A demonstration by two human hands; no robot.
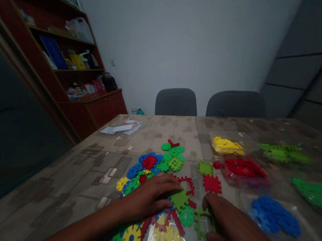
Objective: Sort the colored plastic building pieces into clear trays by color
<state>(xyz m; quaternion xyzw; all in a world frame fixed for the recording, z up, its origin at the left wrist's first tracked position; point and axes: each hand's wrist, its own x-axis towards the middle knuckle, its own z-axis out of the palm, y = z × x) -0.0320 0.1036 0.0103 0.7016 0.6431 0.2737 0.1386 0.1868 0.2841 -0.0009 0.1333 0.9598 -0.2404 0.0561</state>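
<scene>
My left hand (157, 193) rests over a pile of plastic building pieces, fingers stretched out and thumb apart. By its fingertips lies a light green toothed square (180, 200). My right hand (221, 220) curls its fingers and thumb about a light green toothed frame (200, 223), whose right side is hidden. Around the hands are a yellow notched disc (131, 239), a green notched disc (186, 216) and a dark red toothed frame (187, 184). Just beyond my right hand lie a red toothed square (212, 183) and another light green square (205, 168).
Clear boxes at the right hold yellow pieces (227, 146), red pieces (245, 168), blue discs (276, 216), green discs (315, 195) and light green pieces (285, 153). Plastic packets (124, 127) lie at the table's far left. Two dark chairs (177, 101) stand behind the table (86, 170).
</scene>
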